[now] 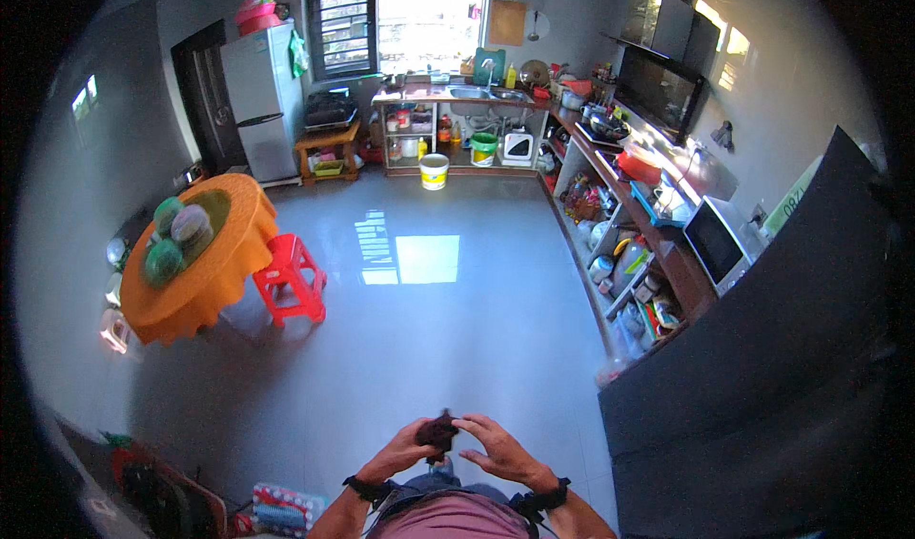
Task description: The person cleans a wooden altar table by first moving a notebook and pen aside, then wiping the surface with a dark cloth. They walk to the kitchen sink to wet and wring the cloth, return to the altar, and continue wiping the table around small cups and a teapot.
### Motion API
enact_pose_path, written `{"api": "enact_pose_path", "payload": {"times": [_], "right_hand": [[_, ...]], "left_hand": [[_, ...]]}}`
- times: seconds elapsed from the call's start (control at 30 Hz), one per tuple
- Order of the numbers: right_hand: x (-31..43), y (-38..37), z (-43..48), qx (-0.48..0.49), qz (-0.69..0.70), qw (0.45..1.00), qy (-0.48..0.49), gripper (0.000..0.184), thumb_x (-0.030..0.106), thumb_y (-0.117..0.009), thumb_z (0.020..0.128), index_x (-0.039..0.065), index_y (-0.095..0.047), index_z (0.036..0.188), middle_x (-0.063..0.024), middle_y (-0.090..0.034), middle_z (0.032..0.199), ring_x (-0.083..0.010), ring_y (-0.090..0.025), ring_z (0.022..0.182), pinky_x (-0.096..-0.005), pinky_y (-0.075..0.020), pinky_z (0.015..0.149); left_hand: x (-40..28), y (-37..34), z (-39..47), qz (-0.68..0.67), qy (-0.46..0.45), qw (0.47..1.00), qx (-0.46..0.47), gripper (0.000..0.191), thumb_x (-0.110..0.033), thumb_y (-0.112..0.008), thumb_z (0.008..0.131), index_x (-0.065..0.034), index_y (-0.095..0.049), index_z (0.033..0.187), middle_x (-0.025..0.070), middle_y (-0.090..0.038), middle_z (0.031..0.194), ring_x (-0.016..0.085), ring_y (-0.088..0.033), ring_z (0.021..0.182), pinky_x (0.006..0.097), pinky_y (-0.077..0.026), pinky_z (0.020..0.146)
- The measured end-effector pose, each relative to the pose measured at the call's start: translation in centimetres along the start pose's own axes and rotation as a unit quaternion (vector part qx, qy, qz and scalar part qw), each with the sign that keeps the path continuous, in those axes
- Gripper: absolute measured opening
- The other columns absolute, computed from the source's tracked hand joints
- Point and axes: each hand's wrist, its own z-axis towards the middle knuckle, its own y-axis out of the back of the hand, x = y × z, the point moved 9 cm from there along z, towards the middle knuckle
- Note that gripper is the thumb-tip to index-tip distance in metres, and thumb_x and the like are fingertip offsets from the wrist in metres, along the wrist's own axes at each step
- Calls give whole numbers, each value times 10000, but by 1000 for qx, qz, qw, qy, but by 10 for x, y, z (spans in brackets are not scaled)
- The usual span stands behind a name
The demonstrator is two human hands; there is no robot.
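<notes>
In front of my waist, my left hand point(397, 450) grips a small, dark brown, crumpled item point(437, 433), perhaps cloth; its exact kind is unclear. Part of it sticks up above the fingers and part hangs below them. My right hand point(503, 453) faces it from the other side, thumb and fingers apart. Its fingertips come up to the item's right edge, and whether they touch it I cannot tell. Both wrists carry black bands. Below the hands, a foot and the grey tiled floor point(493, 339) show.
At left, a red plastic stool point(292, 279) stands beside a round table with an orange cloth point(246, 203). A white bucket point(434, 172) sits before the sink counter. Along the right runs a counter with open shelves and a microwave point(717, 244); a dark panel point(722, 424) is nearer.
</notes>
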Motion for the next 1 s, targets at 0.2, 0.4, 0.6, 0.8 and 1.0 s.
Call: {"api": "enact_pose_path", "payload": {"times": [0.2, 0.4, 0.6, 0.8, 1.0], "right_hand": [[-147, 92, 74, -105, 176, 962, -180, 456, 184, -746, 943, 36, -607, 1351, -149, -689, 1196, -235, -668, 1079, -366, -540, 940], [-282, 201, 184, -190, 292, 906, -240, 211, 191, -683, 1001, 12, -726, 1104, -6, -699, 872, -90, -619, 770, -271, -511, 690], [-372, 321, 348, -213, 311, 909, -179, 164, 170, -704, 983, 7, -712, 1001, -17, -645, 928, -96, -607, 832, -276, -497, 703], [-433, 408, 502, -199, 304, 925, -114, 151, 124, -735, 946, -22, -702, 970, -75, -655, 982, -177, -638, 949, -306, -522, 823], [-508, 474, 645, -142, 181, 968, -103, 149, 134, -763, 925, 5, -745, 996, -88, -691, 947, -197, -661, 855, -320, -534, 744]], "left_hand": [[-78, -26, 208, 257, 64, 955, 131, 370, -328, -614, 1056, -55, -651, 1304, 53, -712, 1059, 129, -626, 883, 299, -538, 771], [-130, 31, 387, 223, 42, 972, 65, 507, -316, -721, 989, -23, -550, 1366, 77, -691, 1031, 136, -625, 898, 303, -528, 794], [-170, 113, 546, 249, -35, 968, 13, 713, -83, -780, 847, -58, -420, 1462, 94, -685, 998, 158, -648, 893, 320, -538, 809], [-230, 187, 676, 237, -98, 960, -110, 649, -45, -740, 841, -47, -479, 1436, 145, -618, 1284, 213, -639, 1142, 334, -530, 961], [-310, 224, 841, 129, -125, 984, -15, 607, -144, -761, 937, -55, -495, 1474, 108, -570, 1396, 206, -587, 1261, 356, -497, 1058]]}}
